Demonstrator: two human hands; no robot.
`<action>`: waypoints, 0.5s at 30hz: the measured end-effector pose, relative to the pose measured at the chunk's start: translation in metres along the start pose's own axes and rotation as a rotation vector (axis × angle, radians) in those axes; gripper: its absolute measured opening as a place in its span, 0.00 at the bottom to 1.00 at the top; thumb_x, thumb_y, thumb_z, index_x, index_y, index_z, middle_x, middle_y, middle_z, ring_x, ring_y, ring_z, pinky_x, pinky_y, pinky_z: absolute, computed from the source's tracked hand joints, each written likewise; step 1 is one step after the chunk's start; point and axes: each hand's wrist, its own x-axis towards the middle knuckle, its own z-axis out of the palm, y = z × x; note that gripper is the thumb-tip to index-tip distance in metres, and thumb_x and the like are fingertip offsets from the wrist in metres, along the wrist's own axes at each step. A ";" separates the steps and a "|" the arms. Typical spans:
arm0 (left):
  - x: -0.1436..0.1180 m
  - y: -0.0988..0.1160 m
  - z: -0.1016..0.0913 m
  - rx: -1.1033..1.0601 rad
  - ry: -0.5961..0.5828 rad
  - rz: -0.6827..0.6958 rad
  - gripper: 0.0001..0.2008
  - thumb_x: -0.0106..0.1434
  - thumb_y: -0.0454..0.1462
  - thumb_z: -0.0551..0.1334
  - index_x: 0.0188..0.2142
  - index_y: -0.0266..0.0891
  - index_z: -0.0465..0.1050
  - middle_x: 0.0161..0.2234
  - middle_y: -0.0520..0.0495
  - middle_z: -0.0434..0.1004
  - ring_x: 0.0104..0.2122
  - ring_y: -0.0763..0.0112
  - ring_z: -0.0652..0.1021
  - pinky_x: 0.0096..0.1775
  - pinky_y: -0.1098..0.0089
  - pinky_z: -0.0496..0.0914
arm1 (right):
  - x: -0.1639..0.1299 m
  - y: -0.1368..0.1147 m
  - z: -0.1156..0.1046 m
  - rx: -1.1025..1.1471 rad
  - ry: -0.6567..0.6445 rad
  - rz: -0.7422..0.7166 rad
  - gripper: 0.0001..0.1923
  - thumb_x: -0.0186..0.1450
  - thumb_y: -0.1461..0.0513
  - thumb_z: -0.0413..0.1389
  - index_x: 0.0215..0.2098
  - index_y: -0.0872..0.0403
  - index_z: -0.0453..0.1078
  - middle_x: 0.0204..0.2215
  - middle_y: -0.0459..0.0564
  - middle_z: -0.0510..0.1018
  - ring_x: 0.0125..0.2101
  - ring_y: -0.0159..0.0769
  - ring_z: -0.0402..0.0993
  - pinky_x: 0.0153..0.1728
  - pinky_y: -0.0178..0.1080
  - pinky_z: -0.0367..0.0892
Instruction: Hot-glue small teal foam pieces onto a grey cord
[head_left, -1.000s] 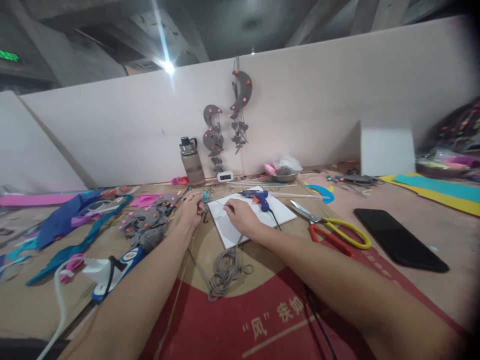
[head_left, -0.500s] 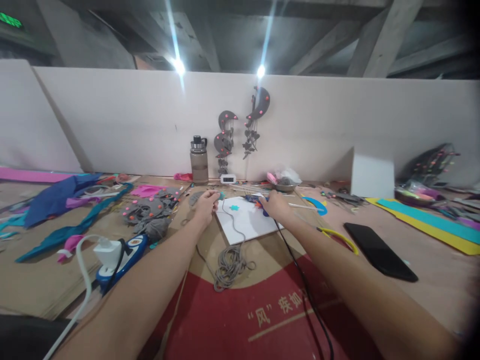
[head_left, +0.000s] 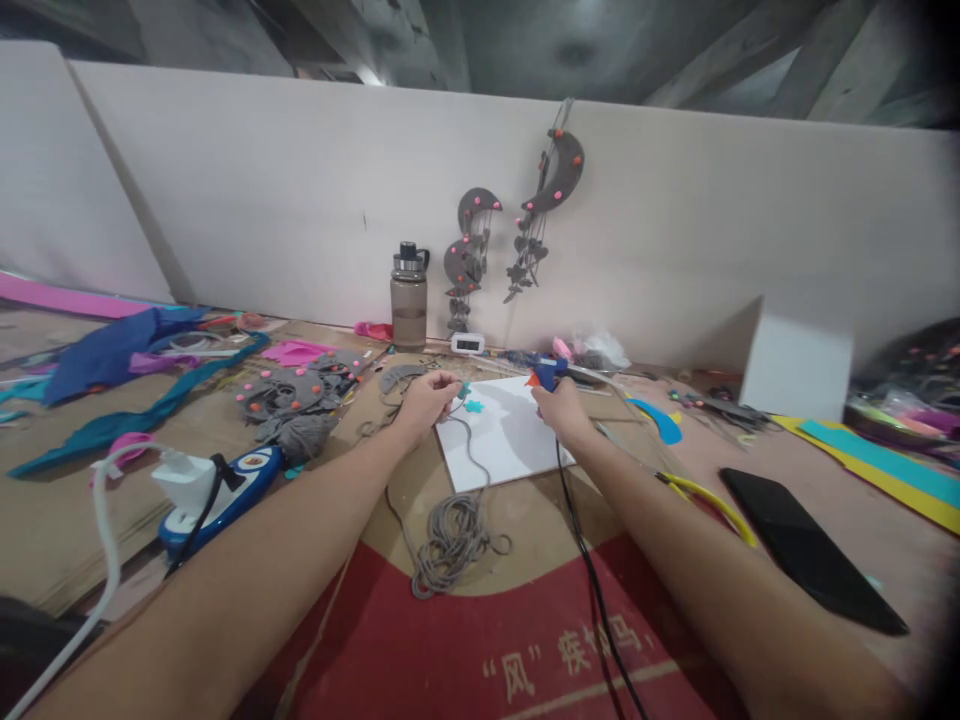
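My left hand [head_left: 429, 402] pinches a small teal felt piece [head_left: 464, 390] above the left edge of a white board [head_left: 502, 455]. A grey cord [head_left: 474, 452] hangs from near those fingers and runs down to a loose coil [head_left: 454, 540] on the cardboard. In my right hand [head_left: 561, 412] is a blue glue gun [head_left: 551, 372] with an orange nozzle, raised over the board's right side and pointing left. Its black cable [head_left: 581, 540] trails down toward me. A turquoise flower-shaped piece [head_left: 474, 407] lies on the board between the hands.
A power strip [head_left: 225, 492] and grey felt pieces [head_left: 300, 390] lie left. Yellow-handled scissors [head_left: 712, 503] and a black phone [head_left: 810, 545] lie right. A bottle [head_left: 409, 300] and small clock [head_left: 467, 344] stand by the wall, where grey moon ornaments [head_left: 559, 175] hang.
My right hand has lifted the glue gun off the board area, so its blue body and orange nozzle now show. The left hand keeps its pinch. My view has tilted downward.
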 end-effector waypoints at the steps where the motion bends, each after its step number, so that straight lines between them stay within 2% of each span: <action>1: 0.000 0.000 0.000 -0.001 0.006 -0.006 0.12 0.48 0.40 0.67 0.29 0.38 0.67 0.13 0.59 0.61 0.11 0.82 0.59 0.14 0.78 0.50 | -0.004 -0.004 0.003 0.078 0.037 -0.016 0.14 0.59 0.61 0.50 0.43 0.58 0.63 0.37 0.57 0.75 0.29 0.35 0.73 0.24 0.36 0.70; 4: 0.001 0.001 0.000 -0.017 0.033 -0.001 0.12 0.48 0.40 0.67 0.29 0.38 0.67 0.13 0.58 0.61 0.11 0.82 0.58 0.14 0.78 0.49 | -0.021 -0.019 0.009 0.413 0.088 -0.136 0.21 0.56 0.64 0.50 0.49 0.55 0.56 0.44 0.55 0.70 0.29 0.31 0.72 0.23 0.34 0.72; 8: 0.000 0.004 0.000 0.004 0.150 0.038 0.10 0.49 0.38 0.66 0.28 0.37 0.68 0.14 0.58 0.62 0.12 0.82 0.60 0.15 0.78 0.51 | -0.049 -0.031 0.014 0.551 -0.014 -0.238 0.17 0.58 0.63 0.48 0.46 0.55 0.58 0.45 0.54 0.71 0.30 0.31 0.72 0.22 0.33 0.71; 11: 0.000 0.006 -0.002 0.008 0.231 0.070 0.09 0.49 0.37 0.65 0.29 0.37 0.68 0.15 0.57 0.63 0.13 0.81 0.61 0.16 0.77 0.53 | -0.062 -0.030 0.018 0.594 -0.096 -0.297 0.16 0.60 0.62 0.47 0.47 0.54 0.58 0.44 0.53 0.73 0.31 0.31 0.72 0.22 0.32 0.69; 15: 0.000 0.006 -0.003 0.011 0.272 0.099 0.08 0.49 0.37 0.65 0.28 0.36 0.69 0.16 0.56 0.64 0.15 0.80 0.63 0.18 0.77 0.55 | -0.067 -0.025 0.022 0.478 -0.141 -0.373 0.13 0.62 0.61 0.48 0.46 0.54 0.60 0.40 0.52 0.75 0.27 0.30 0.70 0.23 0.34 0.68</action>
